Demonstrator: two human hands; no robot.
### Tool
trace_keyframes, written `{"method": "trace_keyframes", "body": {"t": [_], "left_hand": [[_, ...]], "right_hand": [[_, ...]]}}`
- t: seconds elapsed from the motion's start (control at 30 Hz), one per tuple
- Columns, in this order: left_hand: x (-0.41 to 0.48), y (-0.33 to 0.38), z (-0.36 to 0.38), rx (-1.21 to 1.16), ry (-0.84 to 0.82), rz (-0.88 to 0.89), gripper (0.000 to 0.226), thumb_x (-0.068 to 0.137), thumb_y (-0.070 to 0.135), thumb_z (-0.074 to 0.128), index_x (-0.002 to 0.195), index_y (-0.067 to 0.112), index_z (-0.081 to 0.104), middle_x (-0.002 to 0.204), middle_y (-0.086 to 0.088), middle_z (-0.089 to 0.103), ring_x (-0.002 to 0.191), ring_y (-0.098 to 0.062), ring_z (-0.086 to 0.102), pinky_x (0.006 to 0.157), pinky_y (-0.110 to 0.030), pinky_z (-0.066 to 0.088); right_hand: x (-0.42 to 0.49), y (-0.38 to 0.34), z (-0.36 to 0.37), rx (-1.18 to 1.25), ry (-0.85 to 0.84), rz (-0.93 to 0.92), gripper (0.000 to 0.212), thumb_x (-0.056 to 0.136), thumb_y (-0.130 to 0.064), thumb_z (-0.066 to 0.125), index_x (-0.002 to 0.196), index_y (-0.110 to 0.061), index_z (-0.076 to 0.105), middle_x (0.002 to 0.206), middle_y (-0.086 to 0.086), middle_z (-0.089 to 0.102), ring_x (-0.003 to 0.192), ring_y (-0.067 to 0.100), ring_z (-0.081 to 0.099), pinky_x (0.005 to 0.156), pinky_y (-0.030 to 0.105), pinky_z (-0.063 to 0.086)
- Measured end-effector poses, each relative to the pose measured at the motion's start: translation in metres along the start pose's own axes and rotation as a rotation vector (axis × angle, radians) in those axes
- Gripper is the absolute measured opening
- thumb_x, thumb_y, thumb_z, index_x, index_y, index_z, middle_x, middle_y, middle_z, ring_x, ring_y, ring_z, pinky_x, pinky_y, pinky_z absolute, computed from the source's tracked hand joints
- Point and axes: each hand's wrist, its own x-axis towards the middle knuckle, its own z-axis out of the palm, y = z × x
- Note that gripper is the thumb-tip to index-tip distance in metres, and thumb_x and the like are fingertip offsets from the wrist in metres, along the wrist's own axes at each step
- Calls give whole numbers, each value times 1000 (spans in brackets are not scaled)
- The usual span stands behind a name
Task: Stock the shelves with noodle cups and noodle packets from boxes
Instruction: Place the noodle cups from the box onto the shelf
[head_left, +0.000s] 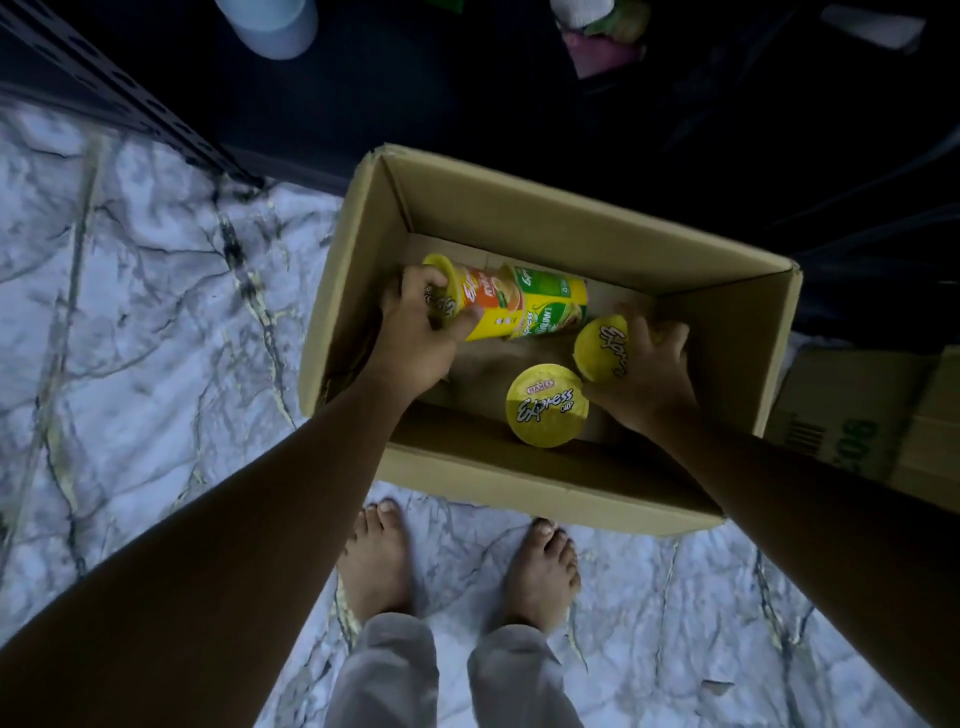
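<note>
**Q:** Which parts of the view are obscured?

**A:** The shelf bay (467, 93) behind the cardboard box (519, 208) is lost in shadow. The pale objects at the top edge are cut off and cannot be identified. A second box (857, 410) at the right is cropped by the frame, and its print is only partly legible.

**Q:** How are the hands posed?

**A:** Both arms are extended down into the cardboard box. The lid end of an orange-labelled cup (483, 301) is grasped by the left hand (421, 332), with fingers curled over the rim. This cup is laid on its side, end to end with a green-labelled cup (550, 306). A tilted cup (602, 348) is gripped by the right hand (644, 364) — only its yellow lid is shown, the body being hidden behind the fingers. An upright cup (547, 405) is stood on the box floor between the wrists, just beside the right hand.
</note>
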Motion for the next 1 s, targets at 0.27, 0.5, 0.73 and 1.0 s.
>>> {"method": "trace_keyframes", "body": {"t": [0.27,0.5,0.73,1.0], "left_hand": [[-3,4,20,84,164,87,60,87,37,79,133,13,49,137,-14,52,119,-27,55,91,-32,46],[-30,9,41,329,218,340,43,85,25,71,126,13,62,120,-17,56,111,-37,53,92,-42,44],[-26,1,76,597,-438,159,51,97,40,66,142,19,53,129,-13,65,119,-33,60,84,-32,43],[-7,-9,83,407,-322,-158,31,99,28,65,124,10,67,124,-14,70,107,-36,68,79,-34,53]], "right_hand": [[-15,25,7,-118,-126,15,122,67,-39,91,161,-33,14,154,17,8,133,52,37,109,49,42],[-22,34,12,3,-129,37,129,59,-40,96,160,-28,16,158,14,10,139,46,38,113,50,42],[-27,38,14,23,-112,21,117,64,-29,96,156,-22,23,153,15,21,133,44,47,108,49,47],[-29,41,18,50,-100,13,113,66,-31,94,153,-19,24,149,16,24,129,44,49,105,45,47]]}}
